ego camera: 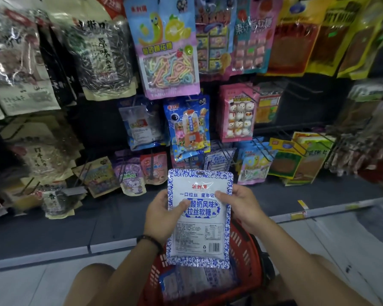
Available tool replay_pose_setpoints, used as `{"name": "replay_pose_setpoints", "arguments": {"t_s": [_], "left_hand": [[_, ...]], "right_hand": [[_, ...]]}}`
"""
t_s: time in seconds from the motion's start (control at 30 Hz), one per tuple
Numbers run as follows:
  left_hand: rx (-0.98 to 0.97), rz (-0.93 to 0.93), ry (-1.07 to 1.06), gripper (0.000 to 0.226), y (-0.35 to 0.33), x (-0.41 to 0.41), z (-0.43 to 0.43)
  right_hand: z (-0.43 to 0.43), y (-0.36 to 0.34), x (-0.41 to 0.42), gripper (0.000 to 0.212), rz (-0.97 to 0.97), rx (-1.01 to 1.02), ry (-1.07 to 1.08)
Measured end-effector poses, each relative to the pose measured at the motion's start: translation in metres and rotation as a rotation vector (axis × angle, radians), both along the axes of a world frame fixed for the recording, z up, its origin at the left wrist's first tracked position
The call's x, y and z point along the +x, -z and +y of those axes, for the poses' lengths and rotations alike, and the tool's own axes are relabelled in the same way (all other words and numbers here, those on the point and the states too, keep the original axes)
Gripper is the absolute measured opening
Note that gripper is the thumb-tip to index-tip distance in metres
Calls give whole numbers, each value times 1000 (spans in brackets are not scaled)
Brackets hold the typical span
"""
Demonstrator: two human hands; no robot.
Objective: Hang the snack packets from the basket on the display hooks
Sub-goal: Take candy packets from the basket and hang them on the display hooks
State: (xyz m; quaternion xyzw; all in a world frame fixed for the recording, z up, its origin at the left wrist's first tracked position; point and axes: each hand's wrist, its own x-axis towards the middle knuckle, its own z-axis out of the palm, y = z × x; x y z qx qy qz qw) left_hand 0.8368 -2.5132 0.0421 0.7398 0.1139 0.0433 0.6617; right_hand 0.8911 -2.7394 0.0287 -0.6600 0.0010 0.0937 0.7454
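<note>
**One packet in hand, more waiting in the basket**

The display hooks (251,100) on the far wall carry many hanging packets. Among them is a blue-and-white row (219,161) just beyond the held packet, which looks like the same kind. Near, the red basket (245,250) sits low between the person's knees with at least one more packet (197,281) lying in it, so the job looks part done. The blue-and-white snack packet (199,235) is held upright above the basket, short of the hooks and not yet hung. The left hand (164,217) grips its left edge and the right hand (241,208) its right edge, thumbs on the front. Its hang hole (200,172) at the top is free.
</note>
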Motion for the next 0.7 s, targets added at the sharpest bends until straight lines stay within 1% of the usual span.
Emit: {"name": "replay_pose_setpoints", "arguments": {"t_s": [0.07,0.1,0.13,0.17,0.2,0.23,0.27,0.33,0.37,0.4,0.47,0.5,0.57,0.63,0.67,0.7], "left_hand": [[438,43,-168,81,-2,-4,-10],[608,24,-199,98,-2,-9,-17],[683,-23,-161,106,-1,-15,-25],[678,-71,-76,109,0,-20,-34],[629,-92,17,108,2,-22,-42],[562,-90,95,104,5,-23,-49],[485,-92,140,95,6,-22,-53],[359,-164,129,62,5,-17,-55],[327,-211,93,49,3,-15,-53],[316,-234,51,43,1,-14,-50],[304,-215,-14,33,-1,-10,-38],[292,-189,-25,31,-1,-7,-32],[243,-151,7,35,-2,-2,-20],[140,-140,48,30,-5,3,-14],[83,-130,59,27,-7,5,-12],[23,-115,63,26,-7,7,-11]], "right_hand": [[6,-4,-1,18,-30,-8,38],[9,-6,0,17,-42,-16,66],[13,-8,0,16,-52,-32,88],[17,-10,0,15,-66,-73,97],[22,-11,0,15,-87,-134,98],[27,-12,0,14,-121,-206,92],[32,-14,-1,11,-164,-263,78],[41,-18,-7,9,-243,-291,5],[43,-20,-10,15,-259,-274,-39],[43,-21,-11,23,-254,-261,-84],[36,-22,-11,31,-247,-276,-146],[32,-22,-9,31,-259,-298,-130],[21,-19,-4,36,-301,-410,25],[11,-18,0,48,-319,-514,164],[7,-17,3,56,-306,-514,157],[4,-15,5,63,-286,-476,105]]}}
